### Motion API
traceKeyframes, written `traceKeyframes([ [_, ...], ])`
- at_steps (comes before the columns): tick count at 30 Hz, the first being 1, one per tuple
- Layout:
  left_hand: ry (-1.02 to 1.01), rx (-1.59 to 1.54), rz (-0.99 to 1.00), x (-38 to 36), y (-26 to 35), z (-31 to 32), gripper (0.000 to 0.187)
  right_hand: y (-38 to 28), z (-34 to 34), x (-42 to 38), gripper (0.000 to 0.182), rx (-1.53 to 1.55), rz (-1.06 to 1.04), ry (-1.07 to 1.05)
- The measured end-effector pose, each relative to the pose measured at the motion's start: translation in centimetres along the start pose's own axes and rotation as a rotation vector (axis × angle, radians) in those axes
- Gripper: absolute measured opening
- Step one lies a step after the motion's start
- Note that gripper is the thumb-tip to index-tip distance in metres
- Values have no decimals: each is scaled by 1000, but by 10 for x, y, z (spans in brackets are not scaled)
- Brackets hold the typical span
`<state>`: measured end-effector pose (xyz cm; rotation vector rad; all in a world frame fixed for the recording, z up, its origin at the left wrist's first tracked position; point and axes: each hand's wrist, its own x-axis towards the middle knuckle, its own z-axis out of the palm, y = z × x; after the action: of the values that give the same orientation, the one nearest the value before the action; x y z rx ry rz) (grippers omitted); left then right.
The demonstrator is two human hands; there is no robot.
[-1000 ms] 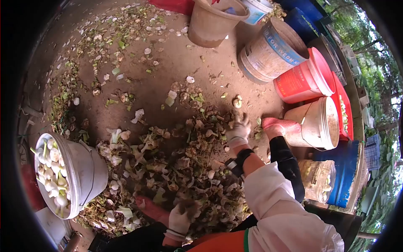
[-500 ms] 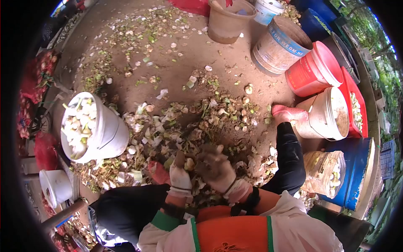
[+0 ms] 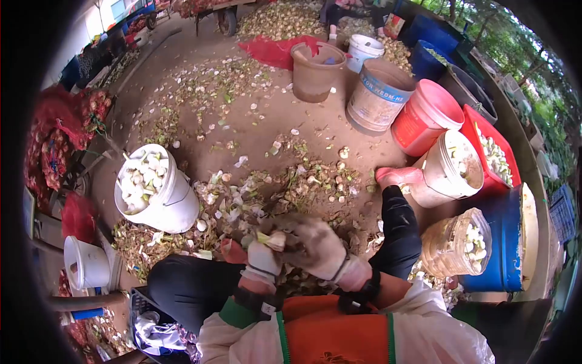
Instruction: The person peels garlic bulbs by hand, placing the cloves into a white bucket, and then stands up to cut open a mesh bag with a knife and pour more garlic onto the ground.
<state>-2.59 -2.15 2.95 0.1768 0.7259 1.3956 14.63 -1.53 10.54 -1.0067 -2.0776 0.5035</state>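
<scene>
My left hand point(image 3: 265, 259), in a whitish glove, is closed round a pale garlic bulb point(image 3: 274, 241) with a greenish stem end. My right hand point(image 3: 319, 247) wears a glove with dark, dirty fingers. It is close beside the bulb, its fingers smeared by motion, and I cannot make out whether it grips anything. Both hands are between my knees, above a heap of peeled skins and leaves point(image 3: 242, 197). A white bucket point(image 3: 179, 205) full of cleaned garlic bulbs point(image 3: 140, 182) stands tilted to the left.
On the right stand a cream bucket point(image 3: 433, 179), a red bucket point(image 3: 415, 130), a red tub point(image 3: 479, 124), a plastic container point(image 3: 442, 246) and a blue barrel point(image 3: 503, 242). A brown bucket point(image 3: 312, 82) is farther back. Red mesh sacks point(image 3: 57, 139) lie left. Another person sits at the back.
The view has tipped upward, showing a cart and a person at the back. My hands have come closer together, and the bulb in my left hand shows more plainly.
</scene>
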Motion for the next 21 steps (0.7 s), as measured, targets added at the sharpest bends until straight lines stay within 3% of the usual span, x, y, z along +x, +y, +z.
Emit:
traceKeyframes([
  [2,-227,1001,705,-17,-8,34,16,-5,7,7,36,67,-33,-92],
  [3,-167,1424,933,-25,6,40,16,-9,-2,11,43,149,11,-113],
  [4,-162,1417,946,-20,10,24,16,-9,-5,10,43,143,-2,-115],
  [6,-434,1230,456,-6,7,-14,18,-7,-9,7,45,-14,64,26],
  [7,-277,906,197,-39,20,38,14,5,-4,4,46,-44,-56,-29],
  [8,-272,903,200,-43,16,39,14,2,-6,3,46,-42,-60,-34],
  [10,-319,1283,589,-49,15,36,19,-9,-10,6,45,-59,-192,-16],
  [11,-366,1631,1225,-38,15,30,17,-12,-13,9,37,36,-122,-31],
  [12,-363,1632,1227,-32,12,17,17,-9,-14,7,37,37,-124,-31],
  [14,-473,1403,457,-31,9,1,18,4,-9,-2,22,918,712,-356],
  [15,-479,1402,458,-36,1,2,18,20,6,-17,25,1658,988,-260],
  [16,-296,1052,284,-48,-5,16,18,17,7,-20,25,1657,987,-250],
  [17,-115,699,112,-59,-6,27,18,12,7,-21,25,1414,942,-172],
  [18,-118,700,110,-60,-1,35,18,7,7,-23,25,1172,890,-102],
  [19,-264,753,187,-57,9,45,16,1,7,-30,28,809,768,-157],
  [20,-413,805,259,-55,16,51,15,21,21,-38,28,812,771,-153],
  [21,-459,1074,222,-56,18,51,13,56,42,-49,30,665,564,-88],
])
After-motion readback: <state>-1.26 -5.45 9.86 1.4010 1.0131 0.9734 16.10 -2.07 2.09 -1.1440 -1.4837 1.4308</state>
